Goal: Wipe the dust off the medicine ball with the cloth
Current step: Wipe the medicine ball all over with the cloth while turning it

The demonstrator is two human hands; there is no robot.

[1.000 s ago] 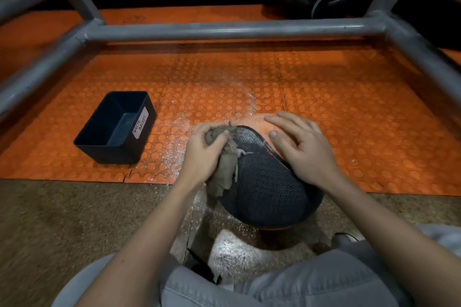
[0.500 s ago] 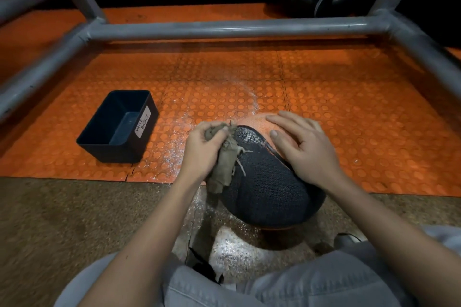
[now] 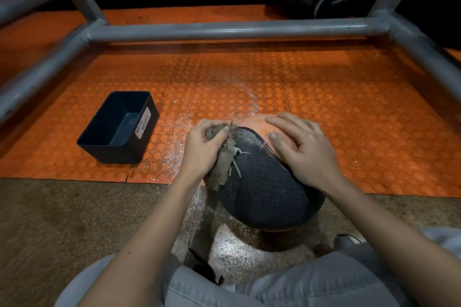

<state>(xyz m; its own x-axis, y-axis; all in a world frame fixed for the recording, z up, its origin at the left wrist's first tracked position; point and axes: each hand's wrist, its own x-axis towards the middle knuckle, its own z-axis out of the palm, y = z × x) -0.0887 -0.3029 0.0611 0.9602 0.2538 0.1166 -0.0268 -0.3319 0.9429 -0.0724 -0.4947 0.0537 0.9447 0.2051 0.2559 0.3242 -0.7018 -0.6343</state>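
Note:
The medicine ball point(image 3: 267, 189), dark grey mesh with an orange panel at its far side, sits on the floor in front of my knees. My left hand point(image 3: 202, 149) grips a frayed tan cloth point(image 3: 223, 169) bunched against the ball's upper left side. My right hand point(image 3: 301, 152) rests on the ball's top right with fingers spread and nearly straight, lying over the orange panel and the seam.
A dark bin point(image 3: 117, 127) labelled "waste basket" stands on the orange studded mat point(image 3: 349, 119) to the left. White dust speckles the mat point(image 3: 179, 132) beside the ball. A grey metal tube frame point(image 3: 224, 28) runs across the back and down both sides.
My left hand with the cloth has shifted slightly up and away along the ball's left side. My right hand has stayed on the ball.

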